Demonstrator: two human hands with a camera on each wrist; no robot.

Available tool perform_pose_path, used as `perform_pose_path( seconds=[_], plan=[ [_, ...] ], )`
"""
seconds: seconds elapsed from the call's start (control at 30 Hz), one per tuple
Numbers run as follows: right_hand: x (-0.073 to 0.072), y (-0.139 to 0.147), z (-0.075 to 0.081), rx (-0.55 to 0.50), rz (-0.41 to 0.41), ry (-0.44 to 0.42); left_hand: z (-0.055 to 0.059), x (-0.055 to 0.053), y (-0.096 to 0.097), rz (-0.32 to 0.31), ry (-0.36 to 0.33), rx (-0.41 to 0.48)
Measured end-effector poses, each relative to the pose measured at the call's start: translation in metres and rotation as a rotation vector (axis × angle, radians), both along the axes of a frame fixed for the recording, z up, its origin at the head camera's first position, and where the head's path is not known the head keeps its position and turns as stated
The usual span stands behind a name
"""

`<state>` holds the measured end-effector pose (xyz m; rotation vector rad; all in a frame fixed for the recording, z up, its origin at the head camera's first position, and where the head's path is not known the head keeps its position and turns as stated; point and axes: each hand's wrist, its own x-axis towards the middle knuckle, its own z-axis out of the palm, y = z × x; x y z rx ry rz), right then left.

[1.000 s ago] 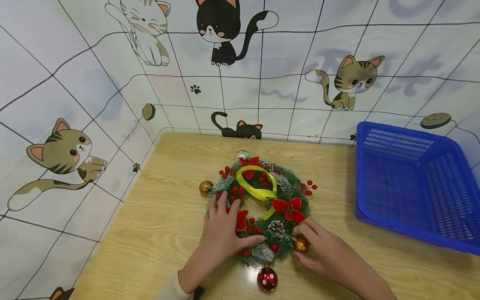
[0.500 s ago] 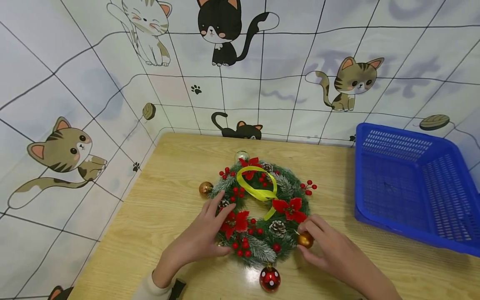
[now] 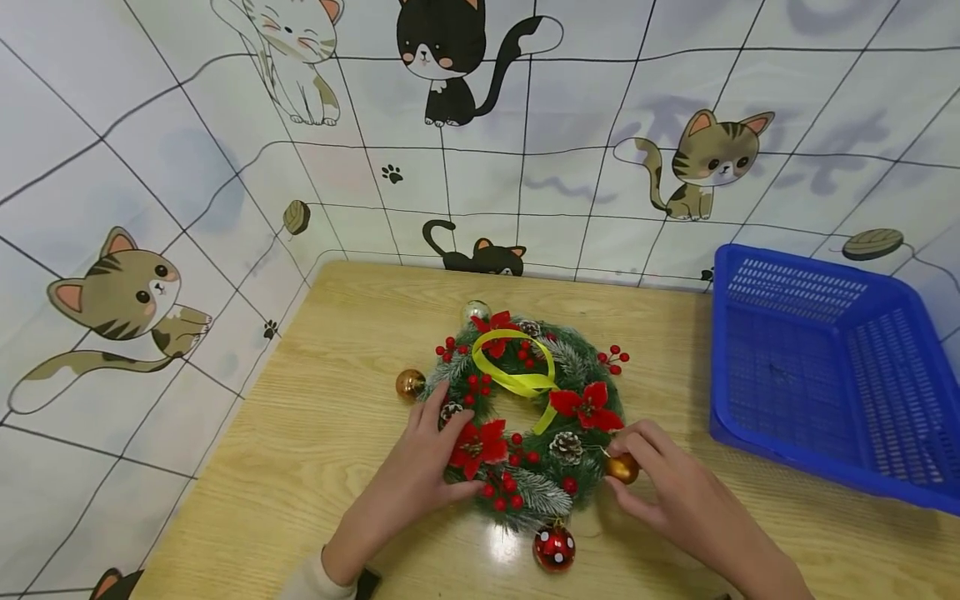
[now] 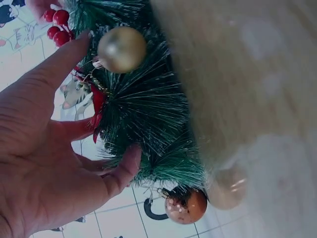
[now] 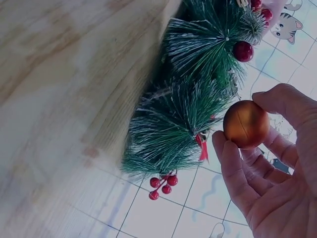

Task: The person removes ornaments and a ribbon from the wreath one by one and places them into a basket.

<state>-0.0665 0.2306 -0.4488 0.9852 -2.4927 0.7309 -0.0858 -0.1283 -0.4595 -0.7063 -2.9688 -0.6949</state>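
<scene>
A green Christmas wreath [image 3: 573,362] lies flat on the table, dressed with red poinsettias [image 3: 480,447], berries, pine cones [image 3: 566,447] and a yellow ribbon [image 3: 517,384]. My left hand [image 3: 412,467] touches its left side, thumb and fingers spread around a poinsettia. In the left wrist view a pale gold bauble [image 4: 122,49] hangs by the thumb. At the wreath's right edge, my right hand [image 3: 678,487] pinches an orange-gold bauble [image 5: 245,124] between thumb and fingertips. A thin hanger runs from this bauble towards the greenery; whether it is fastened there is unclear.
A red bauble with white dots [image 3: 554,548] lies at the wreath's near edge. Copper [image 3: 410,384] and pale [image 3: 476,312] baubles sit at its left and far edges. To the right stands a blue plastic basket [image 3: 787,467]. Cat-patterned sheeting [image 3: 570,183] borders the wooden table [image 3: 337,333].
My left hand drew back left from the wreath's top, then shifted slightly right again. The right hand moved right and away from me with the bauble. The wreath's near part shifted right.
</scene>
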Motion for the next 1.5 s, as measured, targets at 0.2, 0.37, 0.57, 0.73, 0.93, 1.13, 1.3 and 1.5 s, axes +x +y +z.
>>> perform_pose_path(
  seconds=[0.2,0.37,0.57,0.73,0.93,1.13,1.3,1.5],
  plan=[
    [-0.001,0.005,0.002,0.008,-0.054,0.026,0.002,0.006,0.003,0.003,0.016,-0.010],
    [-0.003,0.008,0.005,-0.015,-0.079,0.046,-0.001,0.007,0.002,-0.001,0.027,0.017],
    [-0.005,0.013,0.011,-0.027,-0.114,0.069,-0.002,0.008,0.005,-0.007,0.044,0.050],
    [-0.005,0.020,0.018,-0.052,-0.154,0.098,0.006,0.009,0.004,-0.045,-0.036,0.041],
    [-0.005,0.029,0.021,-0.055,-0.224,0.091,0.011,0.008,0.001,-0.085,-0.080,0.012],
    [-0.008,0.033,0.023,-0.089,-0.270,0.154,0.009,0.009,-0.003,-0.079,-0.036,-0.025],
    [-0.011,0.042,0.026,-0.120,-0.311,0.171,0.006,0.008,-0.006,-0.079,-0.006,-0.037],
    [-0.011,0.058,0.032,-0.120,-0.400,0.122,0.008,0.008,-0.008,-0.102,-0.022,0.001]
  ],
)
